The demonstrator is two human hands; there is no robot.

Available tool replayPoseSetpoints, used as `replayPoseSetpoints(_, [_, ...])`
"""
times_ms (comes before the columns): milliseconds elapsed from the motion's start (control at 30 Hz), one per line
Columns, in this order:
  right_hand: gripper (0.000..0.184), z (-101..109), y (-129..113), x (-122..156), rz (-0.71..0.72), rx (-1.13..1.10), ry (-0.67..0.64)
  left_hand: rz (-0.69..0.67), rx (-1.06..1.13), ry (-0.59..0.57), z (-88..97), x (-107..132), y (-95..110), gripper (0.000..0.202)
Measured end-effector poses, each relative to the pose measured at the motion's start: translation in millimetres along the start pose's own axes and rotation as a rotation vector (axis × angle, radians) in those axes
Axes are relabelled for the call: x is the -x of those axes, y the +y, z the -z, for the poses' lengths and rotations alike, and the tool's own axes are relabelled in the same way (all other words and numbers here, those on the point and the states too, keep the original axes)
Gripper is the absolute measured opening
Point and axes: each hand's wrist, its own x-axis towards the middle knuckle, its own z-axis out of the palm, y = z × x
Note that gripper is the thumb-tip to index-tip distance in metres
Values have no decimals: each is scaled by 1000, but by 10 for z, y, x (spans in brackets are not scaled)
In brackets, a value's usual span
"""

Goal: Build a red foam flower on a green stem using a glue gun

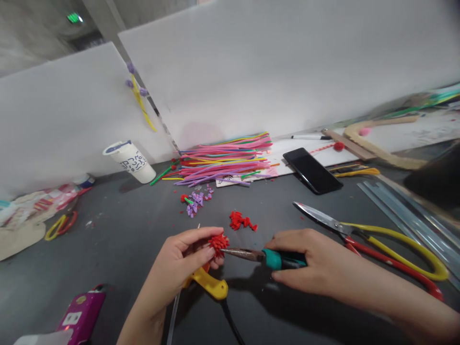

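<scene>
My left hand pinches a spiky red ball, made of short fuzzy stem pieces, between thumb and fingers. Wrapped in my right hand are needle-nose pliers with teal and black handles. Their tip touches the ball's right side; whether the jaws grip a piece cannot be made out. Below my left hand lies a yellow glue gun, partly covered by the hand, with a black cord running toward me. A small heap of cut red pieces lies just beyond, with cut purple pieces farther left.
Bundled pipe cleaners lie by the white partition, between a paper cup and a phone. Large scissors rest beyond my right forearm. At left are small scissors and a purple power strip.
</scene>
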Motion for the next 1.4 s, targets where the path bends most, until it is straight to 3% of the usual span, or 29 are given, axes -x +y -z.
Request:
replayPoseSetpoints(200, [12, -41, -48, -7, 23, 97, 168, 14, 62, 80, -14, -28, 0, 25])
replayPoseSetpoints(367, [18, -46, 12, 13, 135, 319, 411, -34, 87, 168, -51, -50, -18, 28])
replayPoseSetpoints(467, [20, -51, 44, 32, 182, 355, 460, -64, 76, 247, -86, -50, -16, 29])
replayPoseSetpoints(867, [21, -122, 37, 29, 249, 461, 516, -117, -52, 256, -140, -5, -15, 27])
replayPoseSetpoints(1233, [19, -132, 50, 10, 256, 456, 494, -144, -69, 259, -175, -7, -8, 24])
replayPoseSetpoints(1400, [13, -119, 30, 16, 196, 381, 430, -128, -62, 259, -169, -2, 0, 24])
